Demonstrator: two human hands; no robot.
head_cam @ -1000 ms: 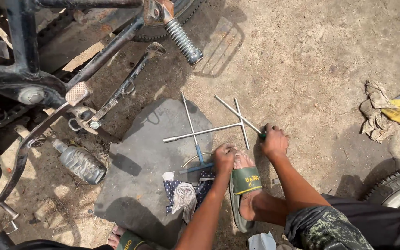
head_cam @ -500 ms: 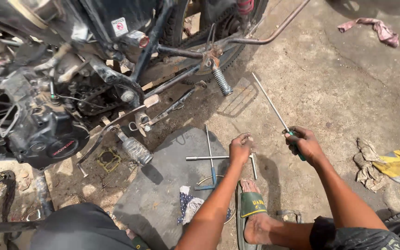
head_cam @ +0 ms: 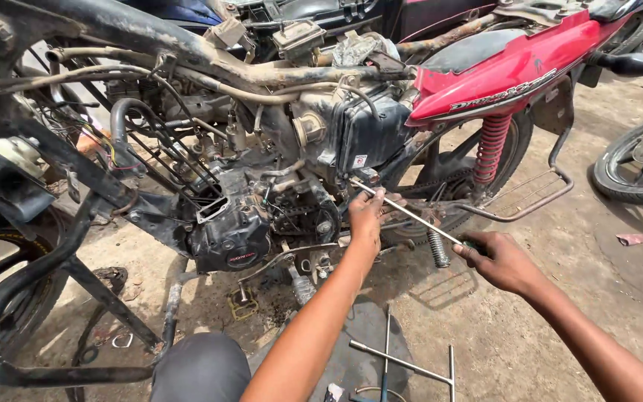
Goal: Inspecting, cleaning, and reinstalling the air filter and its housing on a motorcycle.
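A stripped motorcycle stands before me, its engine [head_cam: 236, 234] bare under a rusty frame. A long metal-shafted screwdriver [head_cam: 411, 214] runs from lower right to upper left, its tip near the black box [head_cam: 366, 134] behind the engine. My right hand [head_cam: 501, 260] is closed around the screwdriver's handle. My left hand [head_cam: 366, 216] holds the shaft close to the tip, right beside the engine case. A red rear seat cowl [head_cam: 500, 71] and a red spring shock [head_cam: 491, 147] sit to the right of the tip.
Metal T-handle wrenches [head_cam: 403, 363] lie on a dark mat [head_cam: 351, 350] on the dirt below my arms. Another motorcycle's tyre [head_cam: 634, 167] is at the right edge. A dark curved frame tube [head_cam: 9, 327] crosses the lower left. My knee [head_cam: 201, 368] is at the bottom.
My view has risen from the ground to the motorcycle. Both hands lifted the screwdriver from near the mat and brought its tip up to the engine area.
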